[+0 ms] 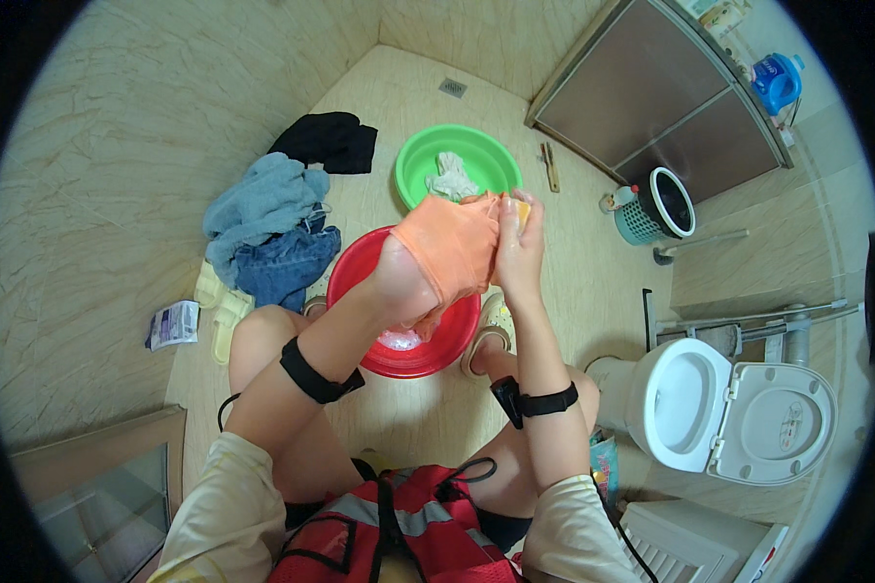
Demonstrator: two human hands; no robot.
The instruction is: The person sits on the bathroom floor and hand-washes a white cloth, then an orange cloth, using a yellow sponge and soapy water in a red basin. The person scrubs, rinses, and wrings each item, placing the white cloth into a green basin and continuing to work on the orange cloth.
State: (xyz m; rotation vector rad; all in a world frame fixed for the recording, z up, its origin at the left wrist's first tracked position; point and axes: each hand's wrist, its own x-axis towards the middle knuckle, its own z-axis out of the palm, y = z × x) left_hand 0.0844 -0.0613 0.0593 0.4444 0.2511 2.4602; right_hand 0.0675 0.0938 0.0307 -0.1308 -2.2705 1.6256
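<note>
My left hand [407, 277] is inside a wet orange cloth garment [448, 244], which is stretched over it and hides the fingers. A loose part of the garment hangs down into the red basin [357, 270]. My right hand [519, 251] grips a yellow bar, apparently soap [523, 214], against the garment's far right end. Both hands are above the red basin, which stands on the floor between my feet and holds some foamy water [399, 339]. Just beyond it, a green basin [492, 157] contains a crumpled white cloth [452, 175].
At the left lie black clothing [328, 142], a light-blue fleecy garment [266, 197], jeans [288, 262], pale yellow slippers [224, 321] and a packet [173, 325]. A brush [550, 167] lies right of the green basin. Farther right are a green basket [636, 222] and a toilet [682, 408].
</note>
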